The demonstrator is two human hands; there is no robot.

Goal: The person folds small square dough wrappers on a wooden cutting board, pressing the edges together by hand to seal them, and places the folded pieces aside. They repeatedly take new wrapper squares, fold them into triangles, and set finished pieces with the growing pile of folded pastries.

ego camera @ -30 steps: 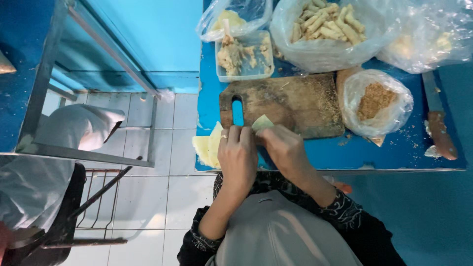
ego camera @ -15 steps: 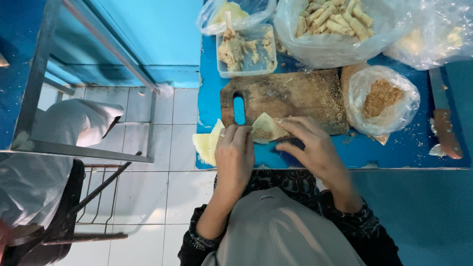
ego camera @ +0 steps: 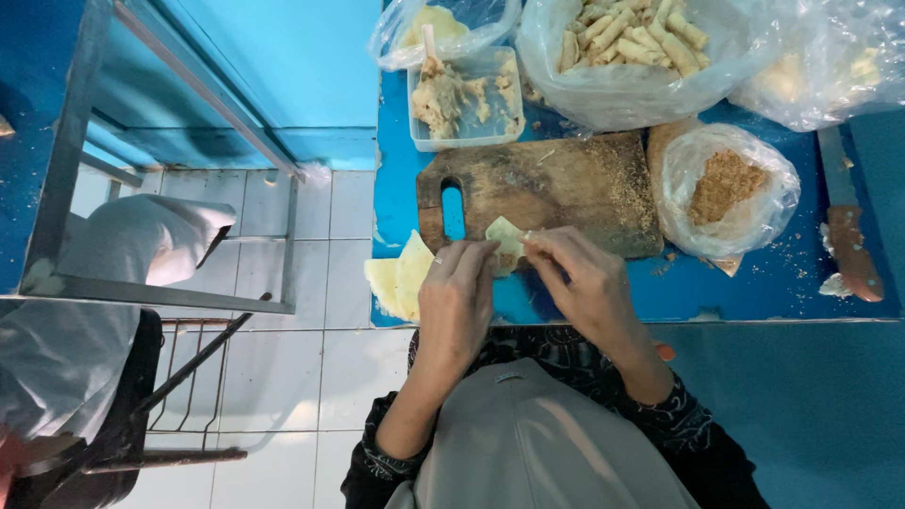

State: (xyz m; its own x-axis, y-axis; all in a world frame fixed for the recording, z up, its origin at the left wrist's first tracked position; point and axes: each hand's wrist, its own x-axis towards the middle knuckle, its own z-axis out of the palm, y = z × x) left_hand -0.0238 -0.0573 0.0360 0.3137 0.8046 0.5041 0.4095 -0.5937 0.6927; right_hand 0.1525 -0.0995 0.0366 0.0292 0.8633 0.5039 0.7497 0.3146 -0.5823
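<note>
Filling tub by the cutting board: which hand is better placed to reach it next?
Probably the left hand: the filling tub sits up on its side of the board, while the right hand pinches the wrapper.

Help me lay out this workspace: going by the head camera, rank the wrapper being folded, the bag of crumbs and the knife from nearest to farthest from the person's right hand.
From the right hand:
1. Pale wrapper: at its fingertips, on the cutting board's near edge.
2. Bag of crumbs: to its right, beside the board.
3. Knife: farthest, along the table's right edge.
</note>
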